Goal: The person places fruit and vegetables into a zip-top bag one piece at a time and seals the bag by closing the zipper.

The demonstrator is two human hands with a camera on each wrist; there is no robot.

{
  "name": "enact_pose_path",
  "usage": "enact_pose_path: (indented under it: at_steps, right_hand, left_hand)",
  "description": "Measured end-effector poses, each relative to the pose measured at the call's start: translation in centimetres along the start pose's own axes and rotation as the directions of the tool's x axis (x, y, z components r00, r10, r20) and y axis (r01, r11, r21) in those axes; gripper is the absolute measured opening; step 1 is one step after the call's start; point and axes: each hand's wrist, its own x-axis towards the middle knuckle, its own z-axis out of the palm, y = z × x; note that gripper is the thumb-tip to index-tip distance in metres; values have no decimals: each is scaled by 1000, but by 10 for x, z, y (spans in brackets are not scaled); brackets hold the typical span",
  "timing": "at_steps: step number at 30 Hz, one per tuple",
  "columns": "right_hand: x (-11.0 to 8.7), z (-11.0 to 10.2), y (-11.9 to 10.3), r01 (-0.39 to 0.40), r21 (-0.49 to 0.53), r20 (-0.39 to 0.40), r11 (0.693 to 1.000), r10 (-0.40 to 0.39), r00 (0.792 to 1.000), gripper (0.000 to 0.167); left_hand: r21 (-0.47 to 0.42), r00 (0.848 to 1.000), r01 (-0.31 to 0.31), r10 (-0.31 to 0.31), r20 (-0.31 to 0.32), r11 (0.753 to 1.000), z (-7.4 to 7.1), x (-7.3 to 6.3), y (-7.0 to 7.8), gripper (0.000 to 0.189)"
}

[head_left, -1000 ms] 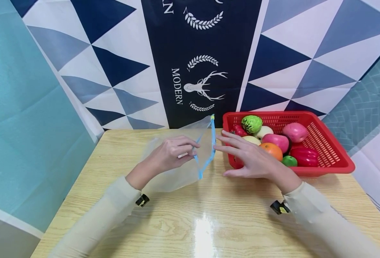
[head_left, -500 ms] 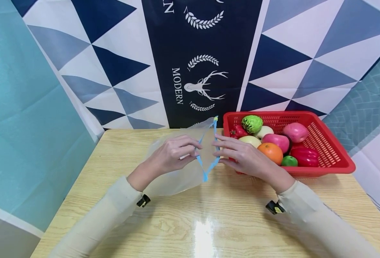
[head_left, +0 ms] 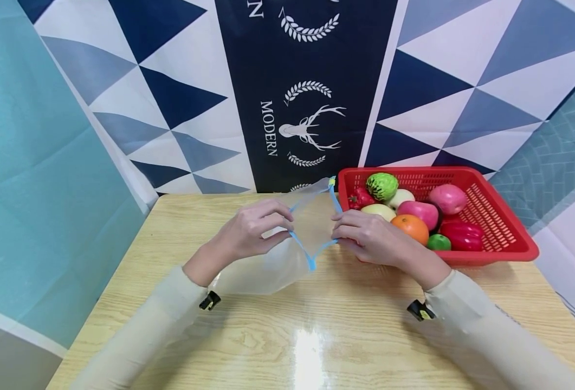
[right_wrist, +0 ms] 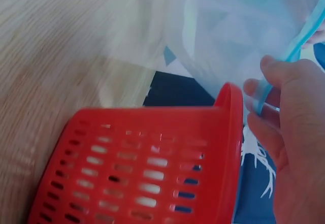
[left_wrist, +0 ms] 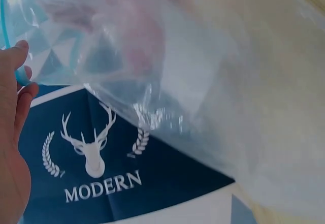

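A clear zip bag [head_left: 267, 271] with a blue seal strip and a yellow slider hangs over the table, its mouth spread wide between both hands. My left hand [head_left: 250, 230] pinches the left edge of the mouth; in the left wrist view the thumb and fingertips [left_wrist: 21, 45] grip the blue strip. My right hand [head_left: 380, 238] pinches the opposite edge, beside the red basket; the right wrist view shows the blue strip [right_wrist: 302, 38] between its thumb and fingers. Inside, the bag shows nothing but see-through film.
Close on the right stands a red plastic basket [head_left: 509, 230] with an orange [head_left: 411, 229], a green cherimoya [head_left: 382, 187], a red bell pepper [head_left: 462, 236], a small green fruit [head_left: 438, 242] and several other fruits. A patterned cloth [head_left: 311, 54] covers the wall behind the wooden table [head_left: 248, 341].
My right hand has come left from beside the bag and taken hold of its right edge. The left hand has drawn slightly left, and the mouth is wider.
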Motion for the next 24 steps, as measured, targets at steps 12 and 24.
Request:
enact_pose_path:
  at_steps: [12, 24]
  right_hand:
    - [-15, -15, 4, -80, -64, 64, 995, 84, 994, 38]
    - [-6, -6, 2, -15, -40, 11, 999, 15, 1000, 35]
  left_hand:
    - [29, 998, 66, -66, 8, 997, -28, -9, -3, 25]
    - [103, 995, 29, -38, 93, 994, -8, -2, -1, 12]
